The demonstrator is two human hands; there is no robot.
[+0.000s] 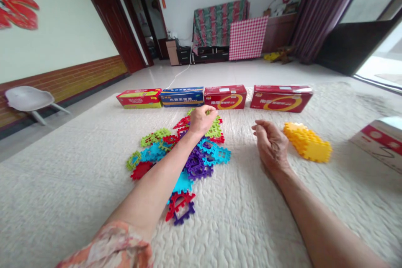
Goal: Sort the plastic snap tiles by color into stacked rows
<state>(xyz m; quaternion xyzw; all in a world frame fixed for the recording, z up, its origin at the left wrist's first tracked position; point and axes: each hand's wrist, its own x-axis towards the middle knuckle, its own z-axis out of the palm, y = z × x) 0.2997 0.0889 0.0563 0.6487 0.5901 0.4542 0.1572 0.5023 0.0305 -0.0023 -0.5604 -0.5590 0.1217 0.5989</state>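
My left hand (202, 121) reaches over the far part of a loose pile of plastic interlocking building tiles (194, 161). Its fingers are pinched together, and whatever they may hold is hidden. The pile mixes red, light green, blue and purple pieces, some solid and some with window-like openings; my left forearm covers part of it. My right hand (272, 144) is at the quilt, right of the pile, with fingers curled in and nothing visible in them. Just to its right lies a stack of yellow interlocking tiles (307, 142), leaning over in a row.
Along the far side of the quilt (238, 209) stand a red-and-yellow box (140, 99), a blue box (182, 97), a red box (225, 97) and a longer red box (281, 98). A white-and-red box (380, 142) sits at right. A white stool (29, 98) is at left.
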